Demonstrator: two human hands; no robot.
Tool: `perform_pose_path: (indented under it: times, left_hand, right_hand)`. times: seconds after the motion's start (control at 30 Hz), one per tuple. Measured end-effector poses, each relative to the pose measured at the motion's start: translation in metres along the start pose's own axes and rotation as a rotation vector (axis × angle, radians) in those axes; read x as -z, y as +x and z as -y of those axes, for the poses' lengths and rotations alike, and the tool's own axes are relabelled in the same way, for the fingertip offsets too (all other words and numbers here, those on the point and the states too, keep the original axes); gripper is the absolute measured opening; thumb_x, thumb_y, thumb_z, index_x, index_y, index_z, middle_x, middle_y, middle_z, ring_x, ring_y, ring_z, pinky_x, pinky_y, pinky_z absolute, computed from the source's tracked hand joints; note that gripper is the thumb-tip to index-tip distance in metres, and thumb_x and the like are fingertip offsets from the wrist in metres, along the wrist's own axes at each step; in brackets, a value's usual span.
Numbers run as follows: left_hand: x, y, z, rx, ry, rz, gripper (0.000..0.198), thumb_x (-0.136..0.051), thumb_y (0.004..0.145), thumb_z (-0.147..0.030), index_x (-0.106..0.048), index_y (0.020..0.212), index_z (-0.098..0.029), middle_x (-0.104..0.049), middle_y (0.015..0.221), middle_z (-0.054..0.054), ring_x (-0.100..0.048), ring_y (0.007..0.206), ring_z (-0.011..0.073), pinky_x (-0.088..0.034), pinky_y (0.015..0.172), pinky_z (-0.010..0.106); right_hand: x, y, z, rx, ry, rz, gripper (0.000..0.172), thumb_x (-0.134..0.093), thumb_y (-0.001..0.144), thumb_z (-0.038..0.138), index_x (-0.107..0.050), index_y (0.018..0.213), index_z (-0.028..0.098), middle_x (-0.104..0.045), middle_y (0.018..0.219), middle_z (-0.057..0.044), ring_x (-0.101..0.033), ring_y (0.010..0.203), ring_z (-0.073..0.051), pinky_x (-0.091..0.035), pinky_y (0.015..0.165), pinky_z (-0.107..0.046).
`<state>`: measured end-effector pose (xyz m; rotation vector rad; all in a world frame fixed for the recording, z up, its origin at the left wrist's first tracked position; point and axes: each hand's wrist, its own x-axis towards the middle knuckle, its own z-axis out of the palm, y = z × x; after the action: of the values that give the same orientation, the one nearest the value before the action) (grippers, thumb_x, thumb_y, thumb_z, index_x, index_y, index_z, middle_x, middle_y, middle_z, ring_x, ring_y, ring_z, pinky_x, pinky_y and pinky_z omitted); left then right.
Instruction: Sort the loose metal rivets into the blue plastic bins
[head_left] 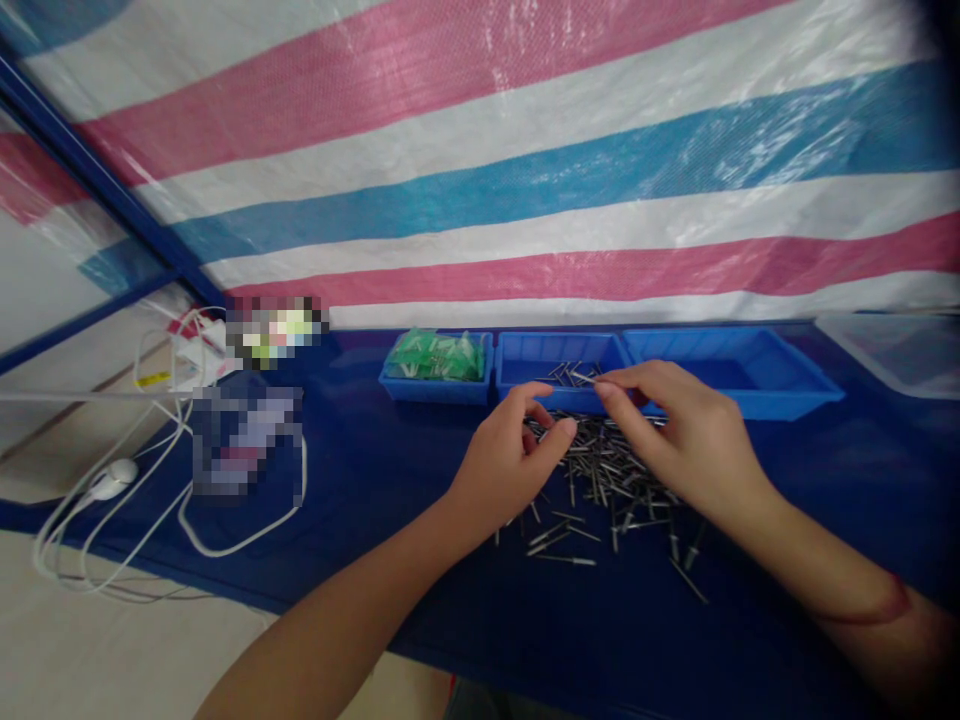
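The right hand (pixel 690 425) pinches a thin silver metal pin (pixel 583 378) between thumb and forefinger, at the front of the middle blue plastic bin (pixel 562 347), which has similar pins inside. The left hand (pixel 506 450) is loosely curled, thumb apart from forefinger, though I cannot tell whether it holds anything, beside the heap of silver metal pins (pixel 596 465) on the dark blue desk (pixel 360 460).

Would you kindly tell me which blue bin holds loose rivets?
The middle blue bin; the left bin holds green packets, and the right bin shows none.
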<state>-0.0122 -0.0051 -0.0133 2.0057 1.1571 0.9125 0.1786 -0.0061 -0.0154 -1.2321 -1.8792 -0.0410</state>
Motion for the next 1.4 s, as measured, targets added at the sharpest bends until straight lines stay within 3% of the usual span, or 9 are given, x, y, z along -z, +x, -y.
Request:
perform_pose_path:
  times: [0.07,0.2,0.3,0.43,0.67,0.97,1.4]
  left_hand:
    - [-0.001,-0.001,0.0,-0.011,0.012,0.006,0.039,-0.053,0.091,-0.033,-0.044,0.126,-0.019,-0.062,0.095,0.001,-0.051,0.059,0.0081,-0.046,0.064,0.023]
    - [0.001,-0.002,-0.001,-0.156,0.204,0.083,0.025,-0.051,0.09,-0.026,-0.056,0.114,-0.018,-0.063,0.096,0.003,-0.057,0.078,0.0135,-0.046,0.078,0.028]
    - [0.002,-0.004,0.0,-0.265,0.424,0.18,0.02,-0.053,0.089,-0.027,-0.063,0.106,-0.02,-0.063,0.103,0.005,-0.056,0.094,0.0196,-0.043,0.082,0.033]
    - [0.004,-0.004,0.002,-0.288,0.569,0.258,0.023,-0.053,0.085,-0.019,-0.064,0.105,-0.024,-0.061,0.107,0.003,-0.055,0.097,0.021,-0.041,0.078,0.033]
    - [0.01,0.001,0.005,-0.269,0.583,0.289,0.018,-0.053,0.081,-0.015,-0.066,0.093,-0.021,-0.06,0.106,0.004,-0.054,0.093,0.0197,-0.04,0.075,0.032]
    - [0.004,0.0,0.006,-0.341,0.634,0.309,0.017,-0.055,0.09,-0.035,-0.066,0.095,-0.022,-0.057,0.104,0.003,-0.054,0.095,0.0195,-0.039,0.074,0.03]
    - [-0.001,0.001,0.003,-0.351,0.721,0.298,0.021,-0.051,0.094,-0.034,-0.064,0.106,-0.023,-0.058,0.105,0.004,-0.055,0.092,0.0184,-0.038,0.072,0.03]
  right_hand:
    - [-0.003,0.006,-0.008,0.046,-0.215,-0.034,0.022,-0.049,0.093,0.032,-0.066,0.092,0.018,-0.069,0.086,-0.007,-0.058,0.079,-0.022,-0.042,0.072,-0.036]
    - [-0.007,0.008,-0.016,0.075,-0.435,0.001,0.03,-0.05,0.092,0.039,-0.067,0.1,0.016,-0.068,0.086,-0.009,-0.057,0.082,-0.026,-0.037,0.071,-0.038]
    - [-0.005,0.003,-0.013,0.07,-0.386,-0.004,0.03,-0.051,0.091,0.039,-0.066,0.103,0.016,-0.068,0.088,-0.009,-0.057,0.083,-0.026,-0.038,0.072,-0.039]
    - [0.002,-0.004,-0.004,0.033,-0.239,0.024,0.026,-0.05,0.091,0.035,-0.064,0.102,0.016,-0.067,0.087,-0.009,-0.058,0.083,-0.026,-0.041,0.074,-0.039]
    - [0.006,-0.012,-0.001,-0.049,-0.038,0.117,0.023,-0.052,0.09,0.031,-0.061,0.106,0.018,-0.064,0.079,-0.004,-0.06,0.072,-0.02,-0.047,0.069,-0.033]
    - [0.006,-0.013,0.003,0.006,0.006,0.171,0.023,-0.051,0.089,0.026,-0.059,0.109,0.017,-0.064,0.078,-0.004,-0.061,0.078,-0.021,-0.047,0.076,-0.035]
    - [0.005,-0.015,0.006,0.02,0.014,0.194,0.021,-0.051,0.088,0.026,-0.06,0.106,0.019,-0.066,0.081,-0.006,-0.063,0.082,-0.023,-0.049,0.078,-0.038]
